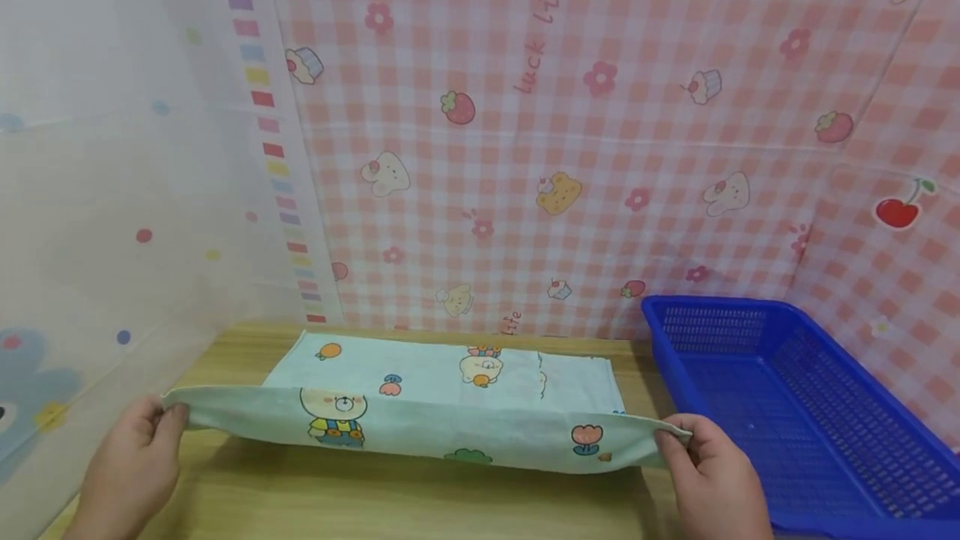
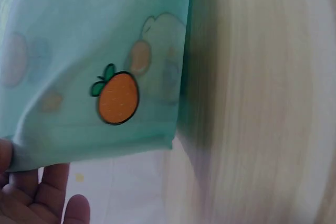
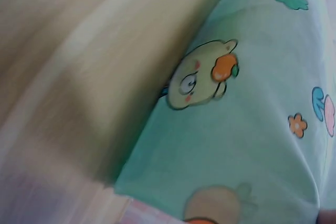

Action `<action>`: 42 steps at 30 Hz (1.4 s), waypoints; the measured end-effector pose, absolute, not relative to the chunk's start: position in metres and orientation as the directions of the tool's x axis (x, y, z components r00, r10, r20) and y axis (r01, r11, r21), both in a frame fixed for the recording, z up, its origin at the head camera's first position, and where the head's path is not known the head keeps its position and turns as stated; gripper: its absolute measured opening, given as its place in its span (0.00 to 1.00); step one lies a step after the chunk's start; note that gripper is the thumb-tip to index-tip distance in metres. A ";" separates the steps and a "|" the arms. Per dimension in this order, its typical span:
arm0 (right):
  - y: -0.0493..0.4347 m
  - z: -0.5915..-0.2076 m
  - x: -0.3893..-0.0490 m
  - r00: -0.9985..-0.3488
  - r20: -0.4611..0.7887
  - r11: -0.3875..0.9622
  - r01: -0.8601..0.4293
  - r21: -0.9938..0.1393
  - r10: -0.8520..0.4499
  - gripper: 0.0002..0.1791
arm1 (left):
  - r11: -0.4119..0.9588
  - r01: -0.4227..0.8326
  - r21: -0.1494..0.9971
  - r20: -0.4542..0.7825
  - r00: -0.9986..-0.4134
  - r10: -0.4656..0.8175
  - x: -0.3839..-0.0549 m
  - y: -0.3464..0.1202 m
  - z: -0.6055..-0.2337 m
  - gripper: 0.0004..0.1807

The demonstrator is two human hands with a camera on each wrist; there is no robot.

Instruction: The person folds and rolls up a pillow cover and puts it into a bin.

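Observation:
A mint-green cloth [image 1: 412, 427], printed with bears, oranges and tulips, stretches between both hands. Its near edge is lifted off the table, while the far part lies flat behind it. At the left end, my left hand [image 1: 135, 469] pinches the raised edge between thumb and fingers. My right hand [image 1: 716, 477] pinches the opposite end the same way. In the left wrist view, the cloth [image 2: 79, 77] hangs in front of curled fingers. Only a sliver of the right hand [image 3: 326, 217] shows in the right wrist view, beside the cloth [image 3: 252, 145].
A blue plastic basket [image 1: 780, 407] with mesh sides stands close to the right hand. Below the cloth is a light wood-grain table [image 1: 375, 498]. Pink checked fabric [image 1: 510, 148] hangs behind it, and a pale dotted sheet [image 1: 150, 165] borders the left side.

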State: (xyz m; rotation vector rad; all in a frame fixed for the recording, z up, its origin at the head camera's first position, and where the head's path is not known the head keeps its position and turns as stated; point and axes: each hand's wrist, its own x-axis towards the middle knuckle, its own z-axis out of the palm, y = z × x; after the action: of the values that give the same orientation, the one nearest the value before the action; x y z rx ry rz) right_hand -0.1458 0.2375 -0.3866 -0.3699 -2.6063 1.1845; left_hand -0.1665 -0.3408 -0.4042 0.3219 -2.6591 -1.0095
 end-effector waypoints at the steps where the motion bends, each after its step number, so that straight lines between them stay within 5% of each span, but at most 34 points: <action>1: 0.236 -0.386 -0.146 -0.929 0.146 0.620 0.105 -0.777 0.340 0.10 | 0.725 -0.105 0.681 0.186 -0.933 -0.310 -0.167 -0.340 -0.404 0.27; 10: 0.223 -0.379 -0.151 -0.862 0.282 0.552 -0.003 -0.834 0.421 0.07 | 0.660 -0.038 0.751 0.303 -0.868 -0.394 -0.168 -0.329 -0.405 0.22; 19: 0.220 -0.373 -0.163 -0.828 0.354 0.474 -0.124 -0.872 0.434 0.08 | 0.598 -0.034 0.801 0.287 -0.854 -0.433 -0.175 -0.319 -0.402 0.23; 31: 0.230 -0.363 -0.166 -0.913 0.194 0.455 -0.011 -0.891 0.359 0.15 | 0.597 0.000 0.802 0.305 -0.860 -0.409 -0.173 -0.324 -0.403 0.21; 42: 0.230 -0.368 -0.185 -0.903 0.152 0.389 0.018 -0.921 0.401 0.17 | 0.631 0.078 0.772 0.379 -0.853 -0.358 -0.181 -0.320 -0.411 0.20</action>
State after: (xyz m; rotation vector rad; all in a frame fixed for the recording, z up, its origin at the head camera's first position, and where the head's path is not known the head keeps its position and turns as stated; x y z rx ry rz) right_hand -0.1849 0.2302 -0.3682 -0.3640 -2.3028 1.5208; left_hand -0.1807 -0.3199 -0.4111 0.2191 -2.3458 -1.1432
